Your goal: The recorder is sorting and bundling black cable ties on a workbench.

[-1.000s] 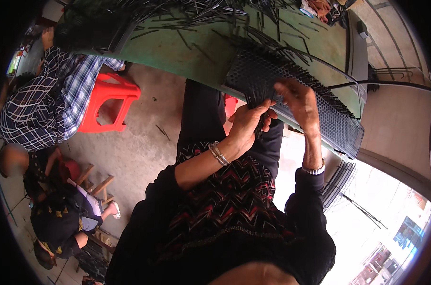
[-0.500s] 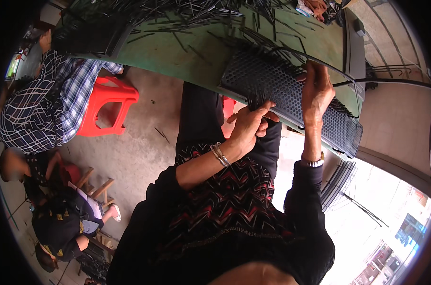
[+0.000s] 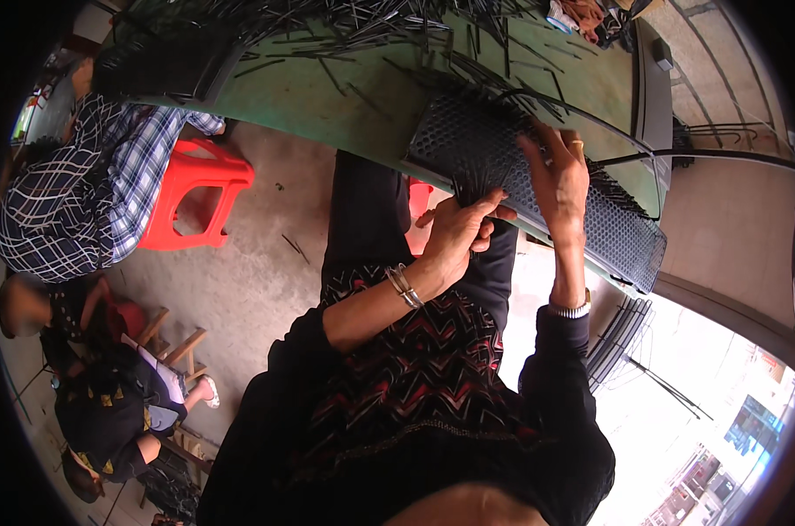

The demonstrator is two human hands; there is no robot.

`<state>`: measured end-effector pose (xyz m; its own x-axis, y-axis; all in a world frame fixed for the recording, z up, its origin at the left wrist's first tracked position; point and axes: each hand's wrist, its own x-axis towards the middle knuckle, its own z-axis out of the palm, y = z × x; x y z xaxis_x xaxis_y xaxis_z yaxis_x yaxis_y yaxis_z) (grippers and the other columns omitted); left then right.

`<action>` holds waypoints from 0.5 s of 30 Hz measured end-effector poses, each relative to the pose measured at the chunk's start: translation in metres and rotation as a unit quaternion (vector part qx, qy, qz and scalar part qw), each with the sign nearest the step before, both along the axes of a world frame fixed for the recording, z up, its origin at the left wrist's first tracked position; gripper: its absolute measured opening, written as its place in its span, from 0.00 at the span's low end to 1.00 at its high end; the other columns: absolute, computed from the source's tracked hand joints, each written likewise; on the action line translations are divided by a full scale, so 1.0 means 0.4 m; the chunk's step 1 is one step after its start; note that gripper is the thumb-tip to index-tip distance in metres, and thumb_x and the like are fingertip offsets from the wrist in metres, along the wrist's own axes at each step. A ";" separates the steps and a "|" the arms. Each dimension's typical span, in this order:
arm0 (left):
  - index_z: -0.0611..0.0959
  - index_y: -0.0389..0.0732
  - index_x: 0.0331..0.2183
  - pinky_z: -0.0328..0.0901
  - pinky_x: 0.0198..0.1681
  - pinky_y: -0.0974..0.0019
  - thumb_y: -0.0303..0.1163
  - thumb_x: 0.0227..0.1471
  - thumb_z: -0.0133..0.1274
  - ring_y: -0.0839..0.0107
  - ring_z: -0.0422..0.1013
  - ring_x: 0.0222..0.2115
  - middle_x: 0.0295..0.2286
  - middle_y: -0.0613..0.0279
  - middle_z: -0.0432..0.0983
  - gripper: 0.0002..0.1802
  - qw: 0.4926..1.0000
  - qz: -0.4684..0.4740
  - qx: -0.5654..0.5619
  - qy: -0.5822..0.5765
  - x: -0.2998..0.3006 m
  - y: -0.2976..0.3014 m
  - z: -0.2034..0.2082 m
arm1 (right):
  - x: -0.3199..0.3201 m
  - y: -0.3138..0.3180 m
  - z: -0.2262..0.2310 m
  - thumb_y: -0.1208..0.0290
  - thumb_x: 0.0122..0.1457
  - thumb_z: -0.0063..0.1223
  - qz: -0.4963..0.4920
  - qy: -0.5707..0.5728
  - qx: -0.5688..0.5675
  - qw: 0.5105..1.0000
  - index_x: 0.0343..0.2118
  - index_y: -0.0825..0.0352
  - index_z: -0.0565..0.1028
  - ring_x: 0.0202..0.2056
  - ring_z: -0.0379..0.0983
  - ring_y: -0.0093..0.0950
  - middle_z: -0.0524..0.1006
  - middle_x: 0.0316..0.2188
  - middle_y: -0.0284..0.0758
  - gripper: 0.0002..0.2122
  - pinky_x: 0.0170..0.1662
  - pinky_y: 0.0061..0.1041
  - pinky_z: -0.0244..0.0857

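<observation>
A long black perforated panel [image 3: 538, 180] lies along the near edge of the green surface [image 3: 345, 96], overhanging it toward the person. The left hand [image 3: 459, 232] has its fingers closed around a bunch of thin black sticks [image 3: 469, 182] at the panel's near edge. The right hand [image 3: 559, 175] rests flat on top of the panel, fingers spread and gripping nothing. More loose sticks [image 3: 371, 26] litter the surface beyond; a red stool [image 3: 196, 197] stands on the floor to the left
</observation>
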<state>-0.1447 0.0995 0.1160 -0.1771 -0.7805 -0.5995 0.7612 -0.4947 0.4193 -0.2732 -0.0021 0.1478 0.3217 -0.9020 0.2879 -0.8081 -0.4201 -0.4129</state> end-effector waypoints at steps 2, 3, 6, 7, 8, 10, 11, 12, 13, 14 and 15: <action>0.79 0.38 0.32 0.50 0.14 0.80 0.37 0.54 0.56 0.86 0.59 0.17 0.26 0.60 0.79 0.11 1.000 0.002 -0.005 0.002 -0.002 0.000 -0.007 | -0.006 0.030 0.020 0.68 0.57 0.55 0.006 -0.050 0.071 0.996 0.39 0.66 0.78 0.26 0.71 0.22 0.76 0.28 0.34 0.09 0.30 0.23 0.65; 0.79 0.38 0.32 0.50 0.14 0.80 0.37 0.54 0.56 0.86 0.59 0.17 0.26 0.60 0.79 0.11 1.000 0.002 -0.005 0.002 -0.003 0.001 -0.014 | -0.007 0.045 0.030 0.70 0.57 0.54 0.002 -0.113 0.189 0.975 0.38 0.69 0.77 0.25 0.71 0.21 0.77 0.27 0.34 0.09 0.30 0.21 0.65; 0.79 0.38 0.35 0.56 0.16 0.78 0.39 0.56 0.54 0.83 0.63 0.19 0.27 0.61 0.79 0.13 0.999 -0.008 -0.032 -0.009 -0.008 0.003 -0.025 | -0.013 0.059 0.036 0.74 0.58 0.52 -0.005 -0.202 0.300 0.932 0.35 0.73 0.75 0.24 0.70 0.19 0.78 0.25 0.32 0.07 0.29 0.18 0.64; 0.79 0.38 0.36 0.60 0.17 0.75 0.40 0.57 0.52 0.81 0.65 0.20 0.27 0.61 0.79 0.14 1.000 0.000 -0.008 0.002 -0.009 0.004 -0.026 | -0.014 0.053 0.042 0.74 0.58 0.52 -0.039 -0.213 0.234 0.948 0.35 0.73 0.75 0.24 0.70 0.19 0.78 0.25 0.32 0.07 0.29 0.18 0.64; 0.79 0.38 0.37 0.63 0.19 0.73 0.42 0.58 0.50 0.79 0.67 0.21 0.27 0.61 0.79 0.16 1.000 0.007 0.015 0.013 -0.009 0.001 -0.018 | -0.014 0.044 0.052 0.74 0.58 0.52 -0.074 -0.224 0.165 0.958 0.35 0.73 0.75 0.24 0.70 0.19 0.77 0.25 0.33 0.07 0.29 0.18 0.64; 0.77 0.40 0.39 0.67 0.22 0.68 0.45 0.60 0.46 0.76 0.70 0.23 0.29 0.60 0.80 0.17 0.999 -0.026 0.032 0.002 0.004 0.002 -0.004 | -0.009 0.025 0.066 0.73 0.59 0.52 -0.100 -0.180 0.092 0.974 0.36 0.71 0.75 0.24 0.70 0.18 0.78 0.25 0.34 0.06 0.28 0.18 0.64; 0.76 0.40 0.41 0.65 0.22 0.71 0.45 0.61 0.46 0.77 0.69 0.23 0.30 0.59 0.79 0.18 0.998 -0.041 0.044 0.008 0.006 0.003 -0.002 | -0.013 0.011 0.057 0.73 0.59 0.52 -0.106 -0.162 0.022 0.981 0.36 0.70 0.75 0.24 0.70 0.18 0.77 0.25 0.34 0.06 0.28 0.19 0.64; 0.75 0.41 0.42 0.63 0.22 0.74 0.46 0.61 0.45 0.78 0.68 0.23 0.31 0.59 0.78 0.18 0.997 -0.056 0.055 0.014 0.008 0.004 -0.001 | -0.017 -0.004 0.046 0.73 0.60 0.52 -0.111 -0.142 -0.047 0.982 0.36 0.69 0.75 0.24 0.70 0.17 0.77 0.25 0.34 0.06 0.28 0.19 0.64; 0.75 0.41 0.42 0.63 0.22 0.74 0.46 0.61 0.45 0.78 0.68 0.23 0.31 0.59 0.78 0.18 0.997 -0.056 0.055 0.013 0.009 0.004 -0.010 | -0.019 -0.017 0.032 0.73 0.60 0.52 -0.100 -0.131 -0.083 0.983 0.36 0.67 0.75 0.23 0.70 0.19 0.76 0.23 0.33 0.05 0.27 0.20 0.64; 0.74 0.41 0.42 0.60 0.21 0.76 0.45 0.61 0.46 0.78 0.66 0.22 0.30 0.59 0.77 0.17 0.998 -0.051 0.029 0.022 0.010 0.005 -0.021 | -0.015 -0.025 0.023 0.73 0.60 0.52 -0.099 -0.131 -0.082 0.983 0.36 0.67 0.75 0.23 0.70 0.19 0.76 0.23 0.33 0.05 0.27 0.20 0.64; 0.74 0.41 0.41 0.58 0.20 0.77 0.45 0.61 0.47 0.79 0.64 0.21 0.28 0.59 0.76 0.17 0.999 -0.045 0.004 0.031 0.010 0.006 -0.029 | -0.011 -0.032 0.016 0.73 0.60 0.52 -0.092 -0.116 -0.103 0.984 0.36 0.66 0.75 0.22 0.70 0.20 0.75 0.22 0.34 0.05 0.27 0.21 0.64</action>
<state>-0.1406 0.1020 0.1043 -0.2827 -0.7551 -0.5915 0.7375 -0.5654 0.3694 -0.2776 -0.0149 0.1543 0.0630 -0.8538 0.5168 -0.7728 -0.3694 -0.5160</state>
